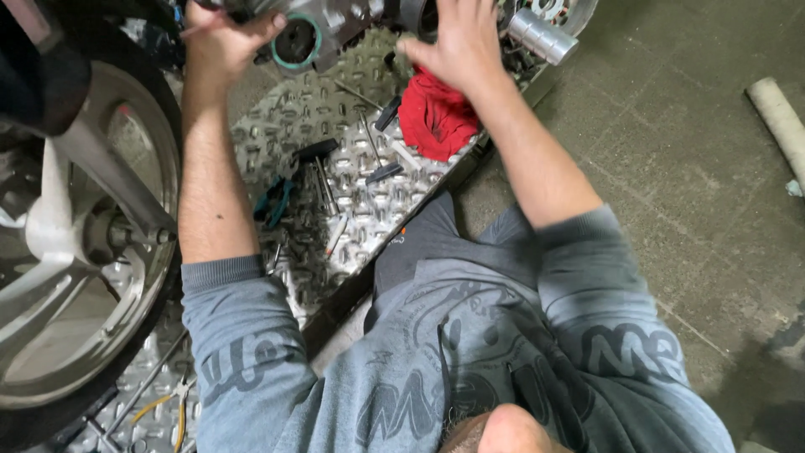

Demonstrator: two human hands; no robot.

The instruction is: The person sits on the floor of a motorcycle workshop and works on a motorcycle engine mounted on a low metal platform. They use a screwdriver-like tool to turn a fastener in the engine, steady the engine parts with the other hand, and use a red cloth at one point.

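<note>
Head view: left hand (222,38) grips thin rod; crumpled red rag (436,117) on ridged plate (335,210)

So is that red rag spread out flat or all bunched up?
Bunched up. The red rag lies in a crumpled heap with deep folds on the metal tread plate, just below the right hand, among loose tools.
</note>
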